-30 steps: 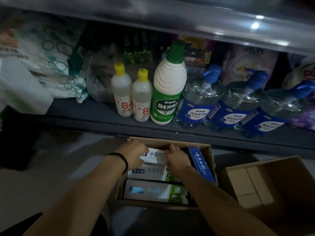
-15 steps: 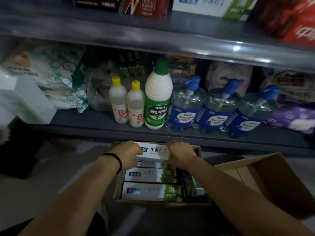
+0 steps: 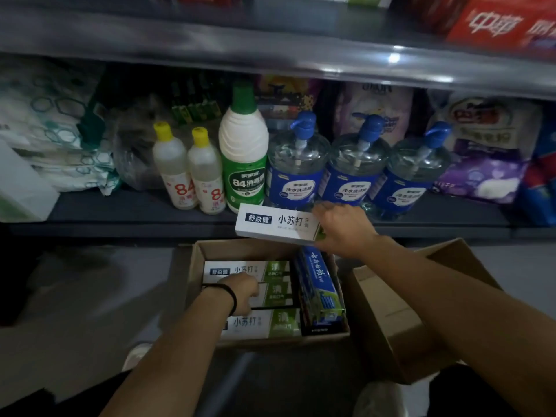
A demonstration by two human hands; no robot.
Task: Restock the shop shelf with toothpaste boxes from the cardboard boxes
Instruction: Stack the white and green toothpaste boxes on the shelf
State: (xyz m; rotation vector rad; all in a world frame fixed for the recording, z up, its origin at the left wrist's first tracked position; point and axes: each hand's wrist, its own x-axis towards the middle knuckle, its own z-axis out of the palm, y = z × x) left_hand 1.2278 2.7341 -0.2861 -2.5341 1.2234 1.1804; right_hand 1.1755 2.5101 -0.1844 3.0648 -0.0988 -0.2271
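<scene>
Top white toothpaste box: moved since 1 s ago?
Yes. The right hand has lifted the white toothpaste box up out of the open carton.

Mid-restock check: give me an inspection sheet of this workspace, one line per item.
Surface: grey floor under a dark shelf.
Job's things: white toothpaste box lifted above the open carton; three similar boxes lie flat inside, blue boxes on edge at their right.
Clutter: second carton to the right, open; contents unclear.
Grippers: right hand grips the lifted box's right end; left hand reaches into the carton onto the middle box, grip hidden.
Cables: nothing seen.
Surroundings: yellow-capped bottles, green-capped bottle, three blue pump bottles on the shelf; red packs above.
</scene>
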